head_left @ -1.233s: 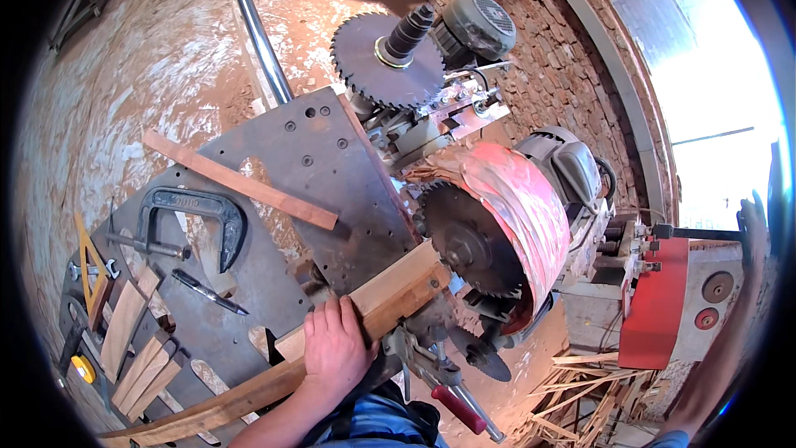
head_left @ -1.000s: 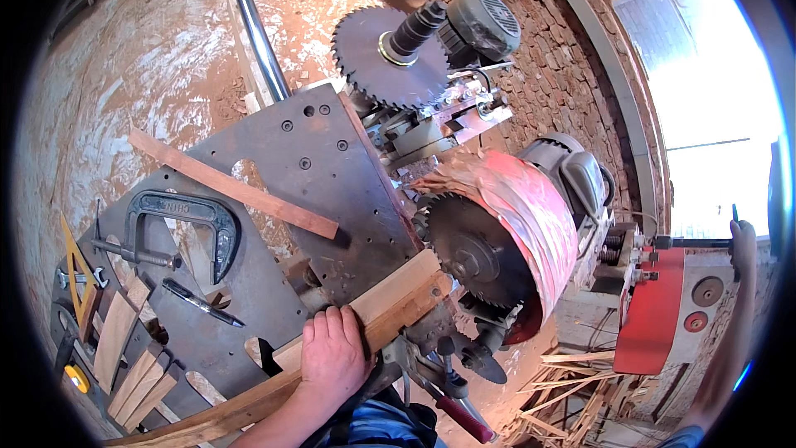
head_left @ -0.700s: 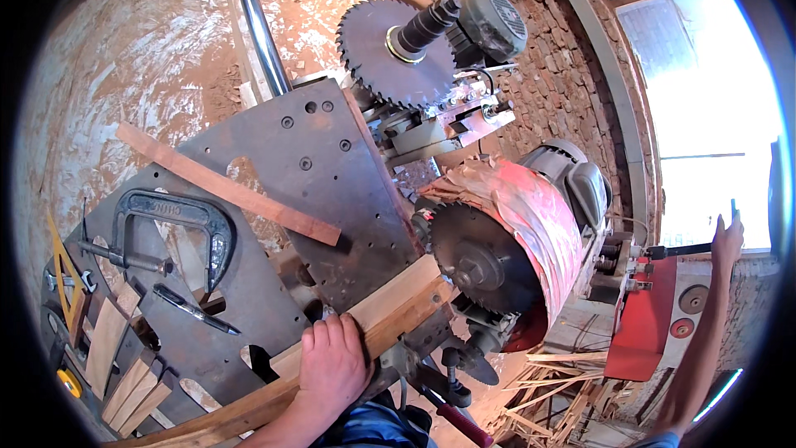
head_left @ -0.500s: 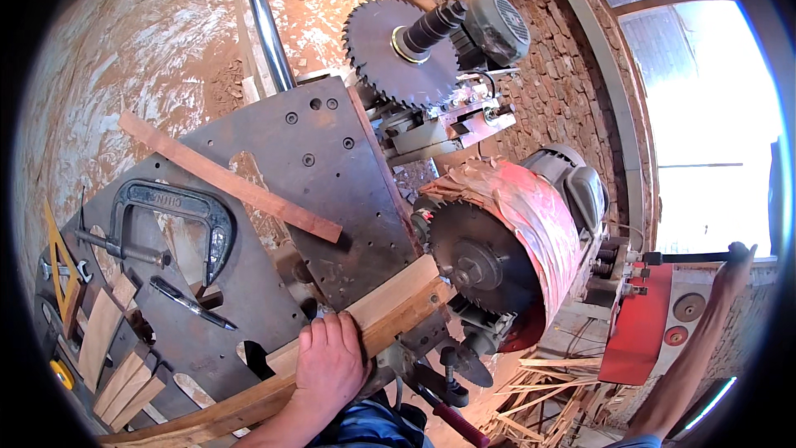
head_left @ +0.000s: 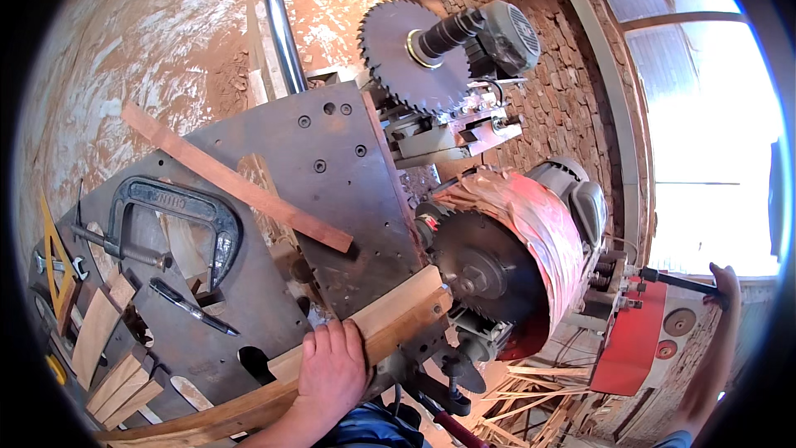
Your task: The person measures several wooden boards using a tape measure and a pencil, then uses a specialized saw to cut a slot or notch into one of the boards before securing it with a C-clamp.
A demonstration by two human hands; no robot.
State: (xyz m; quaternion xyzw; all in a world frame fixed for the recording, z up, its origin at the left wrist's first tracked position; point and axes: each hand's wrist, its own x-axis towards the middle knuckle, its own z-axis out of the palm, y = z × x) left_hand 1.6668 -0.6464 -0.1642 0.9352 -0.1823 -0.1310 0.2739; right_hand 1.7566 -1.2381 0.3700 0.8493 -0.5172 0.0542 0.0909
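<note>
My left hand [head_left: 332, 369] is closed over a pale wooden strip [head_left: 406, 294], pressing it against a darker wooden rail [head_left: 385, 338] along the near edge of the metal table. The strip's far end lies close to a toothed circular saw blade [head_left: 481, 265], partly covered by a red, film-wrapped guard [head_left: 539, 228]. Whether the strip touches the blade I cannot tell. Far to the right, my right arm is stretched out, and my right hand [head_left: 727, 285] is wrapped round a black lever [head_left: 680, 281] on a red machine housing [head_left: 628, 340].
On the metal table [head_left: 348, 191] lie a long wooden strip [head_left: 240, 178], a C-clamp [head_left: 178, 199], a pen [head_left: 195, 307], a yellow set square [head_left: 56, 270] and several cut wood pieces [head_left: 124, 386]. A second saw blade [head_left: 406, 50] stands beyond. Offcuts [head_left: 531, 394] are heaped at lower right.
My right hand has moved down toward me with the lever, which now slopes downward to the right. My left hand keeps its place on the strip. The whole view has shifted slightly.
</note>
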